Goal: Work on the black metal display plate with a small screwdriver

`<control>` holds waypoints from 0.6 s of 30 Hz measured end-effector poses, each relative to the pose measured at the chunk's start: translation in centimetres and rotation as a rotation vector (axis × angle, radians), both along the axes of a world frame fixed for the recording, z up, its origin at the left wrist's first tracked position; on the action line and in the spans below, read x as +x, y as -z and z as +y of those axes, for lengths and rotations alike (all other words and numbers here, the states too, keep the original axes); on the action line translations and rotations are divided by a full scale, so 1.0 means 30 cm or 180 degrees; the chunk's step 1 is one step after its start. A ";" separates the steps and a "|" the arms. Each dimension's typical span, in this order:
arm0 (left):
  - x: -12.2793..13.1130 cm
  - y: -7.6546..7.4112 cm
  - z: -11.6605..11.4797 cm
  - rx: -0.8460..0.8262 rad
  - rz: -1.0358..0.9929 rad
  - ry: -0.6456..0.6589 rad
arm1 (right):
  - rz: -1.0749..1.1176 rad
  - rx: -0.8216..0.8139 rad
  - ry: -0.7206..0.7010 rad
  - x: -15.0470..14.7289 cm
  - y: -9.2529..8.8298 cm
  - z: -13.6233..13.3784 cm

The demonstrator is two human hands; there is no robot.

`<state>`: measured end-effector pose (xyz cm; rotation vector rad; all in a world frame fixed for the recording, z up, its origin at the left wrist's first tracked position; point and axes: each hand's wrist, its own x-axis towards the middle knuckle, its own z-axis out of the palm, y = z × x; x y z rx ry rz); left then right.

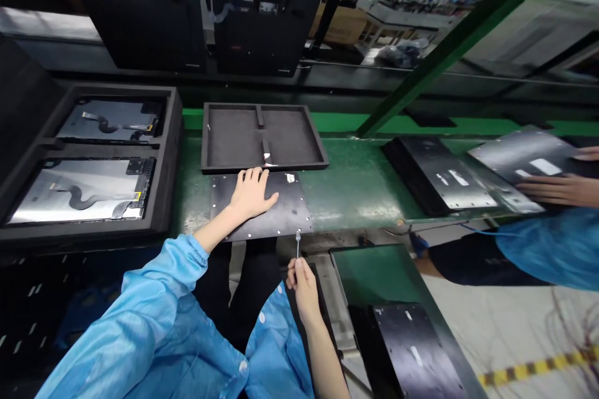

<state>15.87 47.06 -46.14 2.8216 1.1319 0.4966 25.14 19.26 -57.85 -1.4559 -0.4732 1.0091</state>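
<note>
I've got my left hand [251, 196] open, spread flat on the dark panel [291, 207], which lies at the near edge of the bench [355, 190], just in front of the foam tray [204, 137], while my right hand [303, 283] grips a slim metal tool [298, 245]. The tip's right by the panel's near-right corner, contact too fine to call; I'd want even palm pressure, a light grip and small, controlled moves, so nothing slips and scratches.

No wording can be read: pale marks [192, 65] on the far left panel [154, 37] and the panel beside it [257, 40] are too small, and the white label [291, 178] on the dark plate [287, 206] is illegible.
</note>
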 end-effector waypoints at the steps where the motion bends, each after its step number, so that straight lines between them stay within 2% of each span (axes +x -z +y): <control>1: 0.002 -0.002 0.003 -0.0029 0.0001 -0.0038 | 0.0003 -0.0001 0.0002 -0.006 -0.003 0.015; 5: 0.014 -0.009 0.017 -0.0116 -0.0004 -0.0131 | -0.0188 -0.0016 -0.0082 -0.038 -0.004 0.055; 8: 0.021 -0.010 0.025 -0.0157 0.0003 -0.0135 | -0.0519 -0.0074 -0.0168 -0.064 0.019 0.046; 13: 0.019 -0.001 0.029 -0.0189 -0.0029 -0.0026 | -0.0532 -0.0123 0.0115 -0.081 0.057 0.008; 18: 0.010 0.004 0.027 -0.0151 -0.0033 0.0053 | -0.0387 -0.0111 0.0256 -0.071 0.049 0.011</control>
